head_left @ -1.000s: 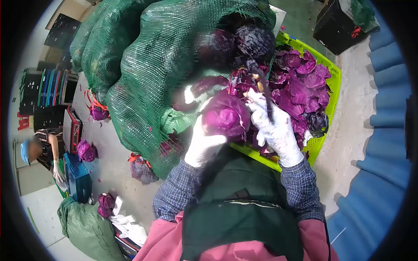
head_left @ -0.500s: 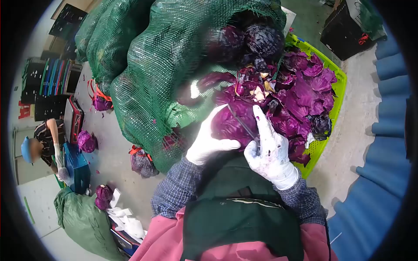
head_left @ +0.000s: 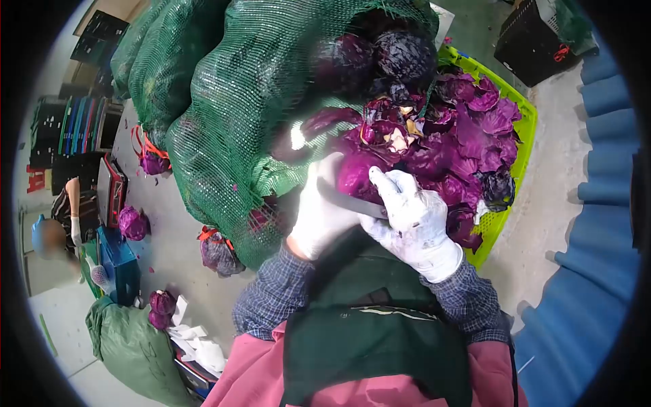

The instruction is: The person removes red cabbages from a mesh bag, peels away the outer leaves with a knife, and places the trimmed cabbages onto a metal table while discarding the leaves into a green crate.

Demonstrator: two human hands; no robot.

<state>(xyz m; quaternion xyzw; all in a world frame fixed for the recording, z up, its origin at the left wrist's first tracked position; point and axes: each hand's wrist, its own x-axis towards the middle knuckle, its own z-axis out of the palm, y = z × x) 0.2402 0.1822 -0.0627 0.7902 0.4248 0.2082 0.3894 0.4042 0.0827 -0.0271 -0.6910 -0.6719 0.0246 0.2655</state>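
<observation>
A shiny purple cabbage (head_left: 357, 175) is in front of me, with my white-gloved left hand (head_left: 322, 210) wrapped round its left and near side. My gloved right hand (head_left: 410, 220) grips a knife (head_left: 356, 205), whose blade lies level across the near side of the cabbage, close to my left fingers. The knife handle is hidden in my fist. Just beyond the cabbage lie a pale cut stem (head_left: 397, 140) and trimmings. Loose purple leaves (head_left: 475, 132) fill the yellow-green crate (head_left: 525, 142) on the right.
Green mesh sacks (head_left: 237, 102) of cabbages rise at the left and ahead. Dark cabbages (head_left: 405, 57) show at a sack's mouth. A black crate (head_left: 532, 41) stands at the upper right, blue curtain folds (head_left: 583, 271) hang right. Another person (head_left: 71, 210) is at far left.
The knife blade has swung from pointing away to lying across the near side. My right hand has turned and closed more, and my left hand has shifted lower round the cabbage.
</observation>
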